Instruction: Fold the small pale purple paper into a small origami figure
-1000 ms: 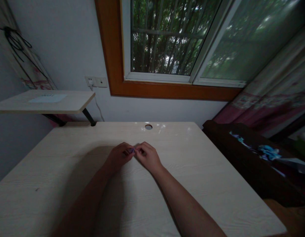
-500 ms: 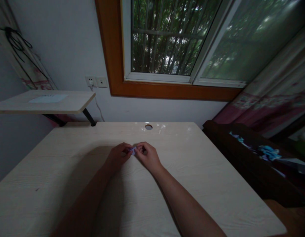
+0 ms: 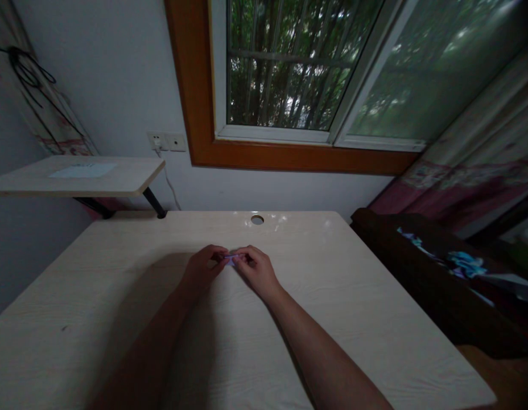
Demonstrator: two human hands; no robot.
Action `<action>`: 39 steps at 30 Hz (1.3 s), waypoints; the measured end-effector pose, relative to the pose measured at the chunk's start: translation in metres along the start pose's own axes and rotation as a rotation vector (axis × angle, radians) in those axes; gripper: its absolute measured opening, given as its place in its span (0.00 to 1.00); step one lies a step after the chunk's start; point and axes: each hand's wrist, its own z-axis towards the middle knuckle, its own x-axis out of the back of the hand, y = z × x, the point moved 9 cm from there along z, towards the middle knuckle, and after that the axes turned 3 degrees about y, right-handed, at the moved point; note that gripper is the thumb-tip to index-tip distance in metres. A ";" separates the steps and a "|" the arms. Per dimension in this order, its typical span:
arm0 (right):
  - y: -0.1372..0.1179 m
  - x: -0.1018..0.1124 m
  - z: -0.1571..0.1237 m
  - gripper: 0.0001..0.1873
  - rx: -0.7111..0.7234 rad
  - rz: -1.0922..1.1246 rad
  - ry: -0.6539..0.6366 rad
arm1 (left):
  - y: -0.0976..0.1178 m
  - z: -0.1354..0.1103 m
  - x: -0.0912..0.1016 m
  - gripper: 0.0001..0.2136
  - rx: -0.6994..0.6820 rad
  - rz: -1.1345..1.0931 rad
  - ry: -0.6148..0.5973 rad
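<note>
A tiny pale purple piece, perhaps folded paper (image 3: 230,259), sits between my two hands near the middle of a light wooden desk (image 3: 119,296). My left hand (image 3: 203,269) pinches its left end with curled fingers. The fingers of my right hand (image 3: 256,267) close on its right end. Both hands rest low on the desk top, and most of the small piece is hidden by my fingertips.
A round cable hole (image 3: 257,219) lies at the desk's far edge. A raised shelf (image 3: 76,176) with a white sheet stands at the back left, below a wall socket (image 3: 166,141). A window is ahead. A dark wooden bed frame (image 3: 434,285) and curtain flank the right side.
Both hands have crept slightly away from me, fingers working at the small purple piece. The piece stays pinched between them.
</note>
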 end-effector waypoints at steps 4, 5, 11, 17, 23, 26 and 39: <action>0.003 0.002 0.000 0.07 -0.042 0.053 0.031 | -0.001 0.001 0.003 0.09 0.002 -0.027 0.025; 0.005 0.002 0.000 0.07 -0.057 0.070 0.038 | -0.001 0.001 0.004 0.09 0.000 -0.026 0.028; 0.012 0.001 -0.001 0.07 -0.112 0.129 0.053 | 0.002 0.004 0.000 0.06 -0.024 0.014 -0.032; 0.009 0.001 0.000 0.08 -0.121 0.128 0.035 | -0.002 0.003 0.002 0.06 0.039 -0.020 -0.005; 0.014 -0.002 0.000 0.09 -0.151 0.159 0.033 | -0.004 0.002 0.002 0.07 0.080 -0.069 0.013; 0.016 -0.004 0.000 0.09 -0.165 0.189 0.024 | -0.007 0.001 0.002 0.07 0.089 -0.090 0.013; 0.018 -0.004 0.000 0.08 -0.203 0.234 0.016 | 0.003 0.002 0.001 0.06 -0.039 -0.029 -0.011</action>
